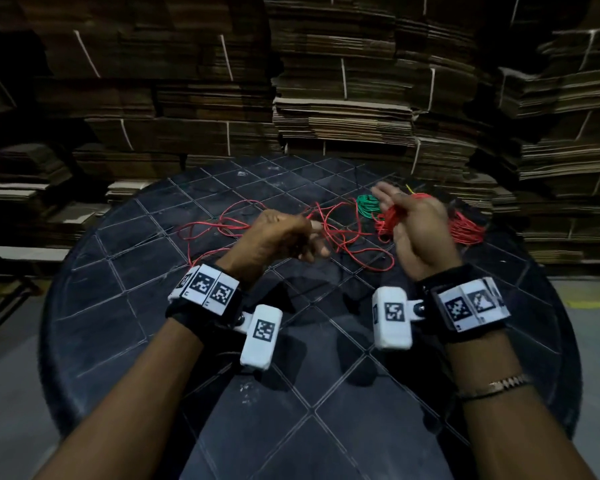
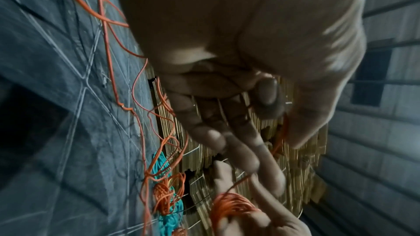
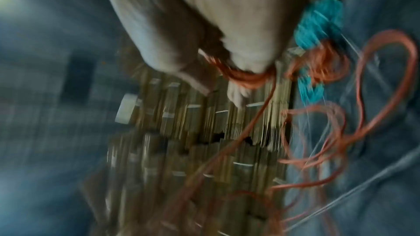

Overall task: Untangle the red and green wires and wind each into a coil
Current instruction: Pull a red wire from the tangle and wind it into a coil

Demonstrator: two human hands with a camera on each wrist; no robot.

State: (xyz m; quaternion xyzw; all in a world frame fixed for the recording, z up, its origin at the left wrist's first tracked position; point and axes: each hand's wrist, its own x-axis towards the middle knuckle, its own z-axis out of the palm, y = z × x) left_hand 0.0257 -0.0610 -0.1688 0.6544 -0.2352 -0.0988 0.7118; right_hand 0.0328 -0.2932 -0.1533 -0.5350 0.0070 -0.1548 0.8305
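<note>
Wound red wire (image 1: 291, 233) round right hand (image 1: 416, 233), mid-right of frame; left hand (image 1: 278, 237) pinched the strand. Should have kept it tight. Loose loops lay mid-tabletop (image 1: 153, 323); green coil (image 1: 367, 204) behind.

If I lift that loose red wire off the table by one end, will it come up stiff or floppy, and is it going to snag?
Probably floppy: the loose red wire sprawls in thin, irregular loops on the table. Likely light, since the left hand manages a strand with a fingertip pinch. It may well snag, because its loops cross each other near the green coil.
</note>
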